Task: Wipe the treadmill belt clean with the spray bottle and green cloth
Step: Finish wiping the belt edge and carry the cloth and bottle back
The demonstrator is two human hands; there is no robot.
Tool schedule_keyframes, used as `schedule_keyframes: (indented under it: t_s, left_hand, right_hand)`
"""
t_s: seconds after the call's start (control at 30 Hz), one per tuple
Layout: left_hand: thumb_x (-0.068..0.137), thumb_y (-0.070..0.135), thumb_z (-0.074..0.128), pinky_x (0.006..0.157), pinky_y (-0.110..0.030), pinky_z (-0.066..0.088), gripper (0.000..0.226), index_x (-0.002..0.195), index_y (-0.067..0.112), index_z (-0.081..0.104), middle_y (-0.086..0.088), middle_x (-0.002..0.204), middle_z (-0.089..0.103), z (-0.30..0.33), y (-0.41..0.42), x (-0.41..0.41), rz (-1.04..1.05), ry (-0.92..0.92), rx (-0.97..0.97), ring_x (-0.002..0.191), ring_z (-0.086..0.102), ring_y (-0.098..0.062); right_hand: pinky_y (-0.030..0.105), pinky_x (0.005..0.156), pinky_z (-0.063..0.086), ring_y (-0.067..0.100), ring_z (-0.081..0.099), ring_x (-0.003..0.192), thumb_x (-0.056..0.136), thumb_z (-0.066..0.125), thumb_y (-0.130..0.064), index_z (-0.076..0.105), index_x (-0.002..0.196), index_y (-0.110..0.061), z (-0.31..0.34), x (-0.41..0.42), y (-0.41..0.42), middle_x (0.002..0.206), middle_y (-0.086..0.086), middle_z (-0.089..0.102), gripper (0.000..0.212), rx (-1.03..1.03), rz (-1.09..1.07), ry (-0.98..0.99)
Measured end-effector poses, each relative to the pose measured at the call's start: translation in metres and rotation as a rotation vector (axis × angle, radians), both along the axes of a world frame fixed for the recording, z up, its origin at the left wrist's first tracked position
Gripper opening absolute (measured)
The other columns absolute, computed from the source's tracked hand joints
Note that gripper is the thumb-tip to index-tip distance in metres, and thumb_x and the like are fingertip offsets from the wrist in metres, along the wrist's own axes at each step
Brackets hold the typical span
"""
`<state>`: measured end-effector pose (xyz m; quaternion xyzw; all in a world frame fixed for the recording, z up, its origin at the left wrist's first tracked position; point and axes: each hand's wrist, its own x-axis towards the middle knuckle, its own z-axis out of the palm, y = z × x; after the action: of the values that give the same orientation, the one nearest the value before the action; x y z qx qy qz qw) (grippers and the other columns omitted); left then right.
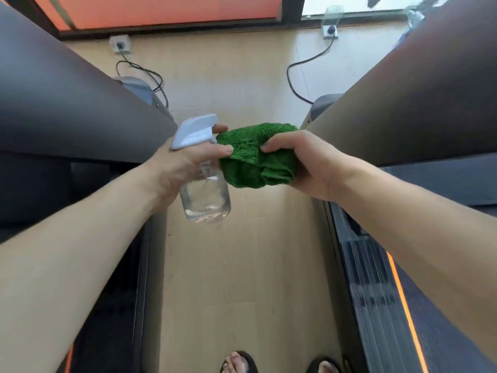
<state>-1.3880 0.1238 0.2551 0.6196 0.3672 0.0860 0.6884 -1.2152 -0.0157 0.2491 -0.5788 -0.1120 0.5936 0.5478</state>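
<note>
My left hand (180, 168) grips the neck of a clear spray bottle (205, 195) with a grey trigger head, which points right at the cloth. My right hand (309, 162) holds a bunched green cloth (255, 154) close against the nozzle. Both are held in the air above the floor aisle between two treadmills. The right treadmill's dark deck with an orange stripe (387, 286) runs along the lower right. The left treadmill's deck (118, 305) lies at the lower left, partly behind my forearm.
Dark treadmill uprights slant across the upper left (67, 98) and upper right (419, 98). Power cables (301, 76) run over the beige floor (242, 265) to sockets by the far wall. My sandalled feet (239, 362) stand at the bottom edge.
</note>
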Motion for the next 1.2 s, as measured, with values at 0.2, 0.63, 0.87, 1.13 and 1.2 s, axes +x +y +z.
schedule_keyframes:
  t_s: [0.2,0.63,0.87,1.13,1.2]
  left_hand:
    - [0.078,0.002,0.084,0.070,-0.023,0.063,0.040,0.114,0.016,0.072,-0.004,0.098,0.077,0.020,0.026,0.041,0.082,0.053,0.040,0.085,0.075,-0.014]
    - [0.082,0.011,0.086,0.068,-0.025,0.049,0.032,0.107,0.023,0.071,0.008,0.085,0.064,0.076,0.139,0.206,0.054,0.200,0.247,0.077,0.060,-0.011]
    - [0.082,0.008,0.085,0.074,-0.028,0.052,0.032,0.109,0.019,0.070,0.001,0.094,0.070,0.110,0.201,0.284,-0.025,0.194,0.278,0.086,0.064,-0.020]
    - [0.082,0.002,0.082,0.053,-0.011,0.044,0.034,0.113,0.014,0.072,0.002,0.083,0.058,0.131,0.314,0.361,-0.005,0.183,0.279,0.071,0.053,-0.015]
    - [0.082,0.001,0.081,0.060,-0.021,0.047,0.034,0.112,0.014,0.073,0.004,0.081,0.058,0.132,0.340,0.393,-0.016,0.189,0.270,0.074,0.054,-0.017]
  right_hand:
    - [0.043,0.096,0.055,0.033,0.069,0.107,0.087,0.062,-0.002,0.061,0.123,-0.001,0.020,0.041,0.032,0.115,0.018,0.071,0.036,-0.122,0.036,-0.045]
    - [0.039,0.096,0.055,0.028,0.069,0.109,0.080,0.064,-0.002,0.066,0.117,-0.007,0.037,0.171,0.135,0.117,0.012,0.071,0.038,-0.113,-0.356,0.168]
    - [0.039,0.101,0.051,0.031,0.068,0.107,0.077,0.061,0.000,0.064,0.119,-0.001,0.061,0.224,0.197,0.117,0.015,0.071,0.042,-0.151,-0.541,0.287]
    - [0.030,0.073,0.057,0.021,0.067,0.096,0.077,0.069,-0.002,0.067,0.117,-0.008,0.101,0.334,0.296,0.102,0.005,0.072,0.041,-0.141,-0.339,0.065]
    - [0.027,0.071,0.054,0.020,0.069,0.095,0.077,0.070,0.000,0.068,0.109,-0.009,0.103,0.362,0.317,0.099,0.005,0.075,0.033,-0.150,-0.347,0.000]
